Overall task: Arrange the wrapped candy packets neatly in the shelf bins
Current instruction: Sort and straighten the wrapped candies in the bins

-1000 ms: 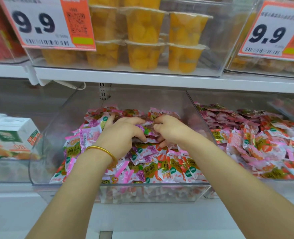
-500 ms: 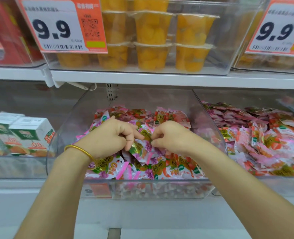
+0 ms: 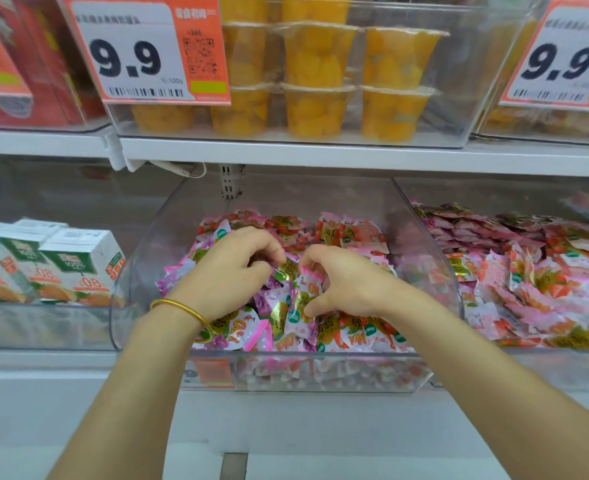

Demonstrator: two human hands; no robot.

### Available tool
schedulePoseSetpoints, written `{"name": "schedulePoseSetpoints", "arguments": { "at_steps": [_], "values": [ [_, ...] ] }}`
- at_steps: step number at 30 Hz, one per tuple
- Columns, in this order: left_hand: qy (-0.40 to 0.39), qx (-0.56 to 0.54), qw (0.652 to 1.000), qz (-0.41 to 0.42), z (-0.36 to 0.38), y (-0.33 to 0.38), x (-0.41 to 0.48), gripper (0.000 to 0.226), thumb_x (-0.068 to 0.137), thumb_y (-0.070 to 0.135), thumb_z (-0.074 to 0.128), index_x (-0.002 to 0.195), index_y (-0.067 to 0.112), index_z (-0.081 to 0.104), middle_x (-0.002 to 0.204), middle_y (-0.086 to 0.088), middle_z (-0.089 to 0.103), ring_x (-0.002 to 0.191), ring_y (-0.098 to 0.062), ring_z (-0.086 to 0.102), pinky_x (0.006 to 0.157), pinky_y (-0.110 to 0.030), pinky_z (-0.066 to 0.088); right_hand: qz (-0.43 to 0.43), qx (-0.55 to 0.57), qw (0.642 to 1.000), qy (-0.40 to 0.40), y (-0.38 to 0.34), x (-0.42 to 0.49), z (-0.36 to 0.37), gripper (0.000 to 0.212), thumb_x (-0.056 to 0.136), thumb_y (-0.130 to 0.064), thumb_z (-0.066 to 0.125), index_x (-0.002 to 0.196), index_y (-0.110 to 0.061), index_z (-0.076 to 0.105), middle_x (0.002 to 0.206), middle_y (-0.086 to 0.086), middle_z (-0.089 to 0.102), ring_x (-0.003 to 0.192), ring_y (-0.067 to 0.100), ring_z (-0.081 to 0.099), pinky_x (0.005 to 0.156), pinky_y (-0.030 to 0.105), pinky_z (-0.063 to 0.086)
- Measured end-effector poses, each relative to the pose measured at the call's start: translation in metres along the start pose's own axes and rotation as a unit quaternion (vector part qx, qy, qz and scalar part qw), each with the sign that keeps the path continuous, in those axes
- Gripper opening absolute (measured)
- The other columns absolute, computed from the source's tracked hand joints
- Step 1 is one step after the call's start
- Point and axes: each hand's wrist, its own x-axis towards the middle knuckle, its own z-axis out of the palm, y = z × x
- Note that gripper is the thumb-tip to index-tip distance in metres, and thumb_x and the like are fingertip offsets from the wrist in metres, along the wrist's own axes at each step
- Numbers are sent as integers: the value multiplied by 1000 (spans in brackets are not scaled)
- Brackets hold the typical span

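View from the head camera: one shelf bay, two hands at work.

- Middle bin (image 3: 421, 251): clear plastic, on the lower shelf. Holds a loose heap of candy packets (image 3: 352, 233) in pink, purple, red and gold, spread from rear wall to front wall. More packets show through the front wall.
- Left hand (image 3: 230, 271): over the centre of the heap, fingers curled. Thumb and forefinger pinch a gold-and-green packet (image 3: 289, 268) at its left end. A gold bangle (image 3: 185, 310) sits on the wrist, above the bin's front left corner.
- Right hand (image 3: 348, 282): just beside the left, fingertips nearly meeting it. Fingers are curled over and thumb under a pink packet (image 3: 302, 293), which stands on end above the heap.
- Right bin (image 3: 563, 365): the same kind of packets in pink and red, piled unevenly, higher toward the rear left corner.
- Left bin (image 3: 44, 327): white and green juice cartons (image 3: 78, 265), upright in a row near the front edge.
- Upper shelf (image 3: 320, 154): a clear bin of yellow fruit cups (image 3: 317, 64), stacked two high.
- A price tag (image 3: 147, 50) reading 9.9 hangs at the front left corner of the fruit-cup bin.
- A second price tag (image 3: 563, 60) reading 9.9 hangs at the shelf's right end.
- Red boxes (image 3: 26, 64) stand at the left end of the upper shelf.
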Motion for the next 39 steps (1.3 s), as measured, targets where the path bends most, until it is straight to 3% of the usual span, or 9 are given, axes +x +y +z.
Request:
{"name": "schedulePoseSetpoints", "arguments": {
  "at_steps": [3, 6, 10, 15, 20, 24, 28, 36, 39],
  "values": [
    [-33, 137, 990, 30, 10, -6, 2, 36, 80, 40, 52, 111, 25, 63, 121, 6, 55, 113, -13, 47, 99, -31, 36, -14, 55, 998, 20, 4, -1, -2, 40, 72, -13, 79, 99, -20, 50, 83, -8, 46, 77, 16, 49, 65, 27, 42],
    [-36, 181, 983, -10, 15, -4, 6, 35, 84, 49, 53, 109, 27, 64, 135, 5, 46, 128, -19, 35, 106, -34, 24, -12, 121, 992, 22, 10, -6, -10, 30, 73, -5, 77, 85, -19, 52, 78, -5, 49, 65, 9, 46, 60, 20, 41],
    [-12, 188, 982, -16, 20, 4, 10, 16, 83, 39, 61, 80, 28, 51, 90, 8, 51, 107, -20, 45, 91, -33, 30, 27, 267, 961, 69, 21, -15, -29, 17, 81, 1, 68, 85, -14, 60, 76, 8, 59, 61, 16, 55, 61, 29, 47],
    [11, 178, 983, -33, 21, 11, 11, 13, 84, 30, 62, 86, 26, 50, 92, 8, 45, 100, -17, 40, 91, -33, 32, 88, 190, 960, 187, 30, 0, -37, 16, 88, -8, 60, 104, -9, 62, 72, 0, 55, 64, 14, 51, 67, 35, 46],
    [5, 199, 979, -41, 21, 13, 13, 33, 87, 24, 58, 119, 26, 50, 104, 3, 43, 111, -21, 38, 96, -33, 32, 97, 72, 989, 90, 19, 24, -25, 26, 91, -7, 53, 116, -7, 59, 97, 7, 58, 71, 15, 51, 62, 28, 43],
    [3, 201, 978, -50, 22, 10, 13, 34, 88, 23, 57, 121, 26, 52, 104, 2, 40, 112, -22, 35, 98, -32, 31, 92, -1, 995, 25, 18, 36, -17, 22, 93, -8, 47, 113, -12, 55, 101, 3, 50, 89, 18, 48, 72, 25, 37],
    [-4, 197, 979, -54, 21, 9, 12, 38, 88, 22, 56, 126, 25, 52, 129, 0, 40, 121, -21, 30, 102, -30, 25, 77, -44, 996, 12, 21, 42, -14, 10, 92, -13, 52, 97, -19, 56, 99, 0, 53, 91, 18, 51, 76, 29, 43],
    [-29, 224, 971, -77, 20, 9, 16, 42, 86, 22, 53, 128, 23, 53, 140, -3, 37, 130, -24, 26, 107, -33, 22, -28, 144, 960, 239, 20, 14, -26, 6, 88, -15, 63, 90, -13, 68, 84, -3, 62, 76, 10, 57, 65, 19, 42],
    [43, 217, 974, -50, 20, 17, 20, 29, 88, 23, 49, 112, 18, 64, 126, -6, 52, 121, -26, 40, 106, -35, 29, -36, 208, 930, 300, 18, -9, -32, 9, 87, -17, 64, 82, -25, 63, 86, -8, 63, 75, 4, 58, 67, 17, 47]
  ]
}}
